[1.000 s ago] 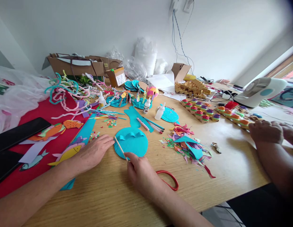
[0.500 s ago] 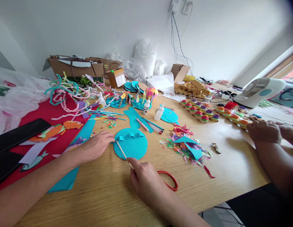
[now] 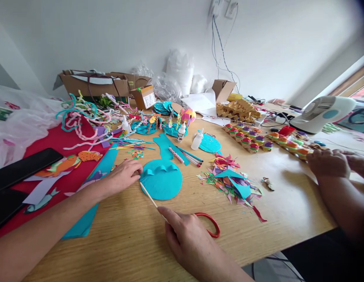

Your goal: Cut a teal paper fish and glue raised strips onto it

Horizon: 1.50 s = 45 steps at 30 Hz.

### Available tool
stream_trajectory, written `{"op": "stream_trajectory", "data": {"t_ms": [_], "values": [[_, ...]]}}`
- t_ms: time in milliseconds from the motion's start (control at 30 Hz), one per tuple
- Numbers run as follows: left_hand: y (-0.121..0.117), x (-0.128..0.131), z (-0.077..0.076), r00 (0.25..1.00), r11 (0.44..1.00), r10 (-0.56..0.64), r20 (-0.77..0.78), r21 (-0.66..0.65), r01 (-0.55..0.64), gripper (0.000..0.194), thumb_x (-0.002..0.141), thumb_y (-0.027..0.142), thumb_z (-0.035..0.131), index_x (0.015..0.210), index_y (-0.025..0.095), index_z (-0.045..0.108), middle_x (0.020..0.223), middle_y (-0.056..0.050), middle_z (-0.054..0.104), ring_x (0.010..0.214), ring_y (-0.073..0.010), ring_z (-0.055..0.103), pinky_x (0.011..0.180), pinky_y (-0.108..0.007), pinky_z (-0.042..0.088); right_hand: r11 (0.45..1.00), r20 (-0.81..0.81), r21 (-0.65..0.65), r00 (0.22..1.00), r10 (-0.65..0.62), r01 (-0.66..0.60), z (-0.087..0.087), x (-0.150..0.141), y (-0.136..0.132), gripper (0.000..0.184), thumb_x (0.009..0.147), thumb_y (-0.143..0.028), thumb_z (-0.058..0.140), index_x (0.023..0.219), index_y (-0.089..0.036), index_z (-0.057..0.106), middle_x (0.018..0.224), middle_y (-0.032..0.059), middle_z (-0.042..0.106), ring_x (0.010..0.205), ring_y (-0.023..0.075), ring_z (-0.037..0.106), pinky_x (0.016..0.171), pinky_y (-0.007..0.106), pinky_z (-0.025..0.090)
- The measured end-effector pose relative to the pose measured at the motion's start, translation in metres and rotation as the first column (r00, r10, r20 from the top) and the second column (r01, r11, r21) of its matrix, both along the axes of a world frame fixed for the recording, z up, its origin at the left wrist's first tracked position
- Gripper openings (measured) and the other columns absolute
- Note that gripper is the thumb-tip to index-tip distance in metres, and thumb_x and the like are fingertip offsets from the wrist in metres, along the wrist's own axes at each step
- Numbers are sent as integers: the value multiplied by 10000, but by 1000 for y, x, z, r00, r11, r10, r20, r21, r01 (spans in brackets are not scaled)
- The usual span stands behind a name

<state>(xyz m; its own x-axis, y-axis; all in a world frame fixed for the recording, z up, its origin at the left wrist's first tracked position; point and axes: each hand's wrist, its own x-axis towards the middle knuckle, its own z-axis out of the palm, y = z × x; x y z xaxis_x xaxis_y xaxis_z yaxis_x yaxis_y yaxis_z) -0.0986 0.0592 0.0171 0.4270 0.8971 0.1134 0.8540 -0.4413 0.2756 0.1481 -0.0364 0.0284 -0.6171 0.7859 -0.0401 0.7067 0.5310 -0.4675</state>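
Note:
A round teal foam disc (image 3: 162,182) with raised wave flaps lies on the wooden table (image 3: 287,211). My left hand (image 3: 123,176) rests flat beside its left edge, fingertips touching the rim. My right hand (image 3: 187,239) pinches a thin wooden stick (image 3: 148,196), whose tip points at the disc's lower left edge. Red scissor handles (image 3: 209,223) lie just right of my right hand.
Coloured foam scraps (image 3: 231,180) pile right of the disc. Glue bottles (image 3: 198,139), pipe cleaners (image 3: 82,111), foam fish on red felt (image 3: 61,135), cardboard boxes (image 3: 93,80) and a white fan (image 3: 323,111) crowd the table. Another person's hands (image 3: 330,162) work at the right by decorated egg trays (image 3: 249,139).
My right hand has drawn back toward me with the stick, its tip sliding off the disc to the lower left edge. My left hand has crept slightly closer to the disc.

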Motion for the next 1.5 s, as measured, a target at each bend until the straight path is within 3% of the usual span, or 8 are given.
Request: {"op": "stream_trajectory", "data": {"t_ms": [133,300,467,600,800,1000,1200,1500], "values": [[-8,-4,1,1000,999,-18,11,31,17,201,822,145,421,844,209,610,928,-39,669,949,-204,590,876,-361,455,998,-32,40,998,-57,58,0,16,-3,415,834,-141,381,1208,-205,551,776,48,709,646,171,657,548,238,392],[-28,0,5,989,981,-136,-57,132,142,355,804,44,334,871,188,652,937,-66,693,927,-221,607,843,-377,483,987,-108,53,984,-142,149,1,38,1,400,856,-158,363,1195,-164,575,768,61,713,640,163,657,554,237,401],[-47,22,9,969,948,-231,-86,206,244,445,756,-16,319,927,178,681,964,-69,705,924,-206,627,819,-327,523,944,-83,150,956,-283,293,-2,60,10,384,879,-185,346,1152,-132,611,629,48,674,514,152,598,502,243,347],[-56,42,0,956,946,-266,-125,156,284,540,713,-46,321,1087,156,654,1114,-83,682,1053,-207,606,912,-339,506,918,-21,183,935,-355,353,-8,76,16,375,881,-198,360,1161,-145,604,663,52,685,556,170,622,520,252,347],[-56,68,-15,949,967,-244,-198,26,254,633,687,-67,346,1254,135,544,1300,-101,579,1201,-232,520,985,-375,461,932,101,156,933,-345,328,-5,72,27,380,878,-162,371,1198,-159,575,789,83,720,704,202,676,572,260,368],[-43,83,-7,963,979,-198,-182,14,204,617,703,-70,314,1224,141,566,1279,-107,594,1198,-236,523,984,-404,458,941,183,169,929,-321,292,3,53,46,347,870,-152,389,1152,-185,589,768,77,720,689,198,676,519,255,299],[-34,85,-2,970,982,-176,-165,36,185,522,738,-40,341,1152,136,604,1215,-127,629,1134,-247,569,937,-413,489,954,226,143,930,-291,264,0,53,54,329,865,-157,391,1131,-196,581,774,83,720,711,214,681,519,260,288],[-31,93,-29,950,974,-138,-281,133,181,519,752,-32,346,1143,187,608,1202,-74,638,1108,-224,571,914,-375,493,972,257,127,940,-225,197,-9,51,58,320,856,-141,370,1121,-178,545,752,89,708,652,207,670,488,257,265]]}}
